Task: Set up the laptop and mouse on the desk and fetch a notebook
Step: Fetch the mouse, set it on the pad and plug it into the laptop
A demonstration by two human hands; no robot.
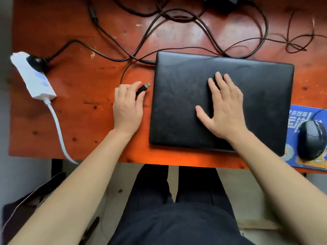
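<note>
A closed black laptop (185, 96) lies flat on the orange-red desk (85, 112). My right hand (224, 110) rests palm down on its lid, fingers spread. Just left of the laptop, my left hand (127, 106) pinches a black USB plug (144, 87) whose metal end points at the laptop's left edge, a short gap away. Its thin cable loops back across the desk. A black mouse (311, 142) sits on a blue mouse pad (300, 161) at the right edge. No notebook is in view.
A white power strip (32, 75) with a black plug in it lies at the left, its white cord hanging over the front edge. Black cables (177, 20) and a power adapter (221, 2) sprawl across the back. My legs are under the desk.
</note>
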